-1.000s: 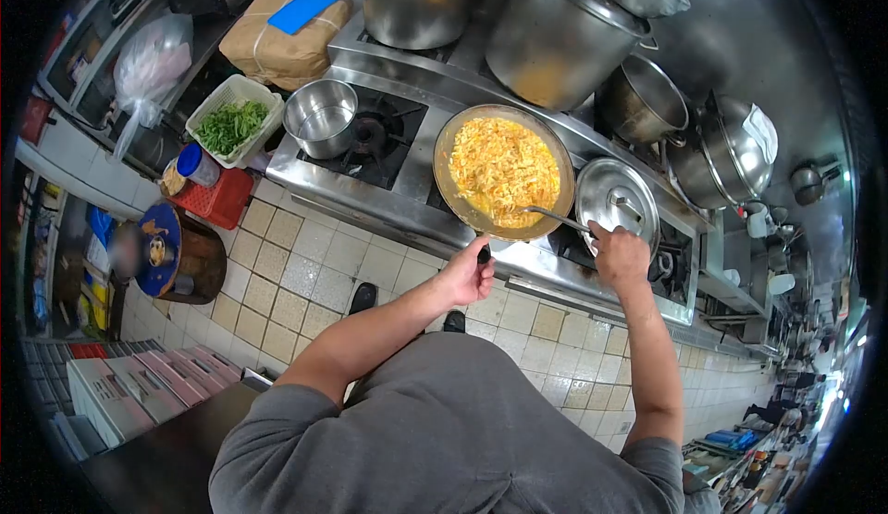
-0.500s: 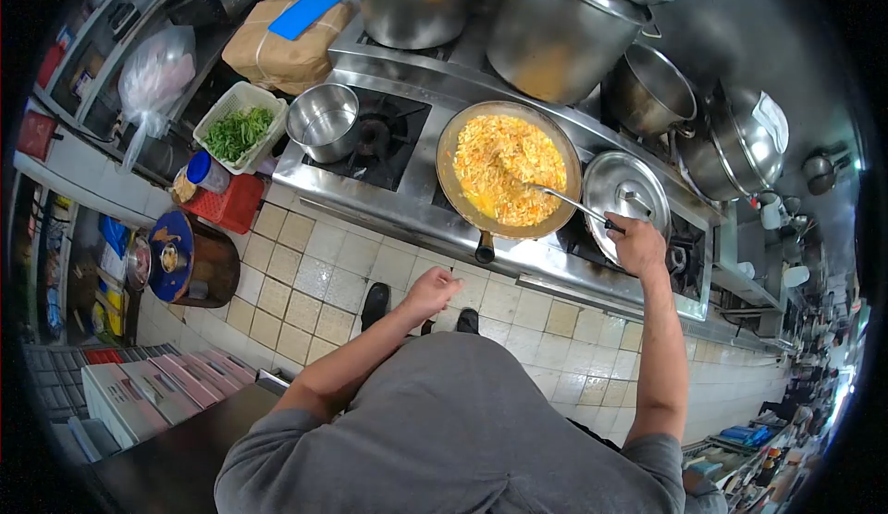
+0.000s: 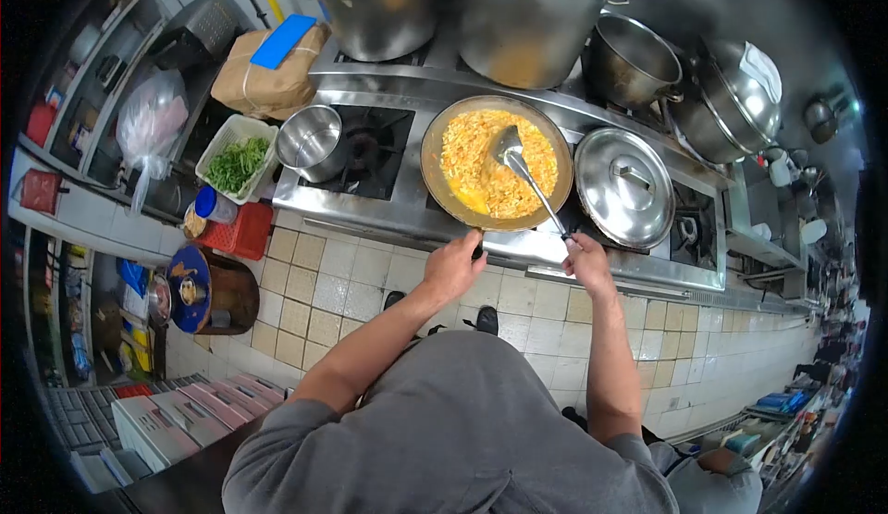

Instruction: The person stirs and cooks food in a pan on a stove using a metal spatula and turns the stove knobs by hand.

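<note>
A wide pan [image 3: 432,167] on the stove holds a yellow-orange chopped food [image 3: 472,148], perhaps rice or egg. My left hand [image 3: 451,269] is closed around the pan's dark handle [image 3: 478,247], at the front. In my right hand [image 3: 589,262] is the end of a long-handled metal spatula [image 3: 529,176]. Its blade rests on or just over the food near the pan's middle; I cannot tell which. A round steel lid [image 3: 638,209] lies right of the pan, a little beyond my right hand.
An open steel pot [image 3: 310,144] stands at the stove's left, beside a bare burner [image 3: 372,146]. Large stockpots [image 3: 527,28] line the back. Farther left are a white basket [image 3: 270,136] of green leaves, a blue-lidded jar [image 3: 217,204] and a red crate [image 3: 252,230].
My left hand has moved forward and taken hold of the pan handle. My right hand has shifted left and nearer me, and the spatula's blade now shows above the food.
</note>
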{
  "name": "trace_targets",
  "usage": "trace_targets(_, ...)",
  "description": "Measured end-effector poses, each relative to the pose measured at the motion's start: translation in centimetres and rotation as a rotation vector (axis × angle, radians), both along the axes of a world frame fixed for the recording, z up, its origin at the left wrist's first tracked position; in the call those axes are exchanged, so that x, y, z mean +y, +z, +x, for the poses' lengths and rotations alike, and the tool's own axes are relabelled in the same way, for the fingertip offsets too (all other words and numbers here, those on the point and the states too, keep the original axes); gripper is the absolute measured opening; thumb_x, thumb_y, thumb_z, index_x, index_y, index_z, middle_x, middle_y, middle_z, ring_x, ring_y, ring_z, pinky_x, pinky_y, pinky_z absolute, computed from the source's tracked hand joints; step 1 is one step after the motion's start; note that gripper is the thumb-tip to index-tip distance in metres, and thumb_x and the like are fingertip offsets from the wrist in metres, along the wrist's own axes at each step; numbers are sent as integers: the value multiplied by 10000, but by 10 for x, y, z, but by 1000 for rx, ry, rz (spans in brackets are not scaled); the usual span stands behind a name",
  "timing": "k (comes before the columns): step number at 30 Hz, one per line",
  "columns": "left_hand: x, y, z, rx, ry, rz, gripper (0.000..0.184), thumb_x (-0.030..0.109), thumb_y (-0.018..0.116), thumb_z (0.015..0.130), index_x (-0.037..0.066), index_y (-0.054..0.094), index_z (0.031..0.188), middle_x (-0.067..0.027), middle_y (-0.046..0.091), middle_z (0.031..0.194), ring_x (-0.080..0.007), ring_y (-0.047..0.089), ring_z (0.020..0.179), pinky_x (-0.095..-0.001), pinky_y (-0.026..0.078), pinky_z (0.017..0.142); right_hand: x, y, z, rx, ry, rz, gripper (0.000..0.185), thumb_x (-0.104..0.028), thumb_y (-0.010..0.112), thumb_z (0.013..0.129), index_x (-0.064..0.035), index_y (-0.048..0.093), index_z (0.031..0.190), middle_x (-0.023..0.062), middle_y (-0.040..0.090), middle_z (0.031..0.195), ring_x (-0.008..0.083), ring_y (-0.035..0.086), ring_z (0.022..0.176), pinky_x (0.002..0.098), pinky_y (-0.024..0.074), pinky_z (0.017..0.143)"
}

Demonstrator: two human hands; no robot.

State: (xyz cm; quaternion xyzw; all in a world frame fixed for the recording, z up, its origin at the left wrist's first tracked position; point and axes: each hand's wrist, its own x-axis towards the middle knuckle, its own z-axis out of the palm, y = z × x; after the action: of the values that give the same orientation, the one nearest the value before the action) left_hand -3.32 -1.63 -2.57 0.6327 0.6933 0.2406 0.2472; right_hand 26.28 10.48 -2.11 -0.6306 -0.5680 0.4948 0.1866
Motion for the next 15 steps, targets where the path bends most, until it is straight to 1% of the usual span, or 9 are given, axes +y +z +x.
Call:
trace_targets(2,-6,6,-6,-8,25,48,442,261,716,973,123,507,1337,-225,730,1059,-468,718,964,-579,565,830,-11,-13,8,0,6,53,250,-207,627,1067,-23,717,1211,44,679,782,111,587,651,299,506,617)
trace_targets(4,-7,9,-14,-20,49,92,424,249,715,969,117,505,1313,-229,732,1065,-464,719,966,-582,563,829,-24,-5,9,-236,113,367,256,-187,619,1062,13,701,1199,72,670,774,144,594,693,326,508,681)
trace_targets(5,-6,10,-19,-8,143,60,412,245,718,966,115,511,1297,-230,734,1072,-462,721,966,-585,561,826,-29,7,8,-235,80,260,273,-164,627,1041,-7,734,1237,279,738,968,394,718,873,435,549,822)
trace_targets(6,-8,9,-23,4,240,25,400,242,720,962,112,516,1281,-231,737,1079,-459,723,966,-587,559,823,-36,15,5,-231,70,255,273,-164,627,1041,-7,734,1237,279,738,968,394,718,873,435,549,822)
trace_targets(7,-5,7,-28,9,296,65,385,292,723,975,118,528,1258,-222,746,1038,-460,725,958,-591,556,820,-40,20,2,-195,43,295,284,-184,640,1039,-45,737,1267,265,747,988,384,719,869,436,551,825)
trace_targets(9,3,11,-41,53,317,33,372,321,717,988,121,533,1243,-218,749,1021,-459,726,952,-587,556,815,-42,37,2,-137,59,370,338,-221,657,1032,-140,729,1352,243,761,1050,399,731,915,463,563,855)
trace_targets(10,6,13,-47,89,342,-1,364,351,711,1001,124,539,1228,-214,752,1003,-458,727,946,-584,557,811,-43,45,4,-136,57,371,338,-221,657,1032,-140,729,1352,243,761,1050,399,731,915,463,563,855)
trace_targets(12,7,12,-59,99,352,14,358,402,695,1018,125,550,1192,-197,758,957,-448,731,929,-577,556,802,-44,59,6,-363,186,514,347,-196,629,1031,-141,724,1359,253,754,1082,434,726,986,499,573,871)
trace_targets(15,12,7,-79,77,358,38,322,389,692,1024,113,571,1136,-171,765,938,-435,733,918,-562,554,775,-40,81,4,-466,249,385,342,-172,605,1025,-141,736,1339,262,745,1102,448,709,1045,534,567,902)
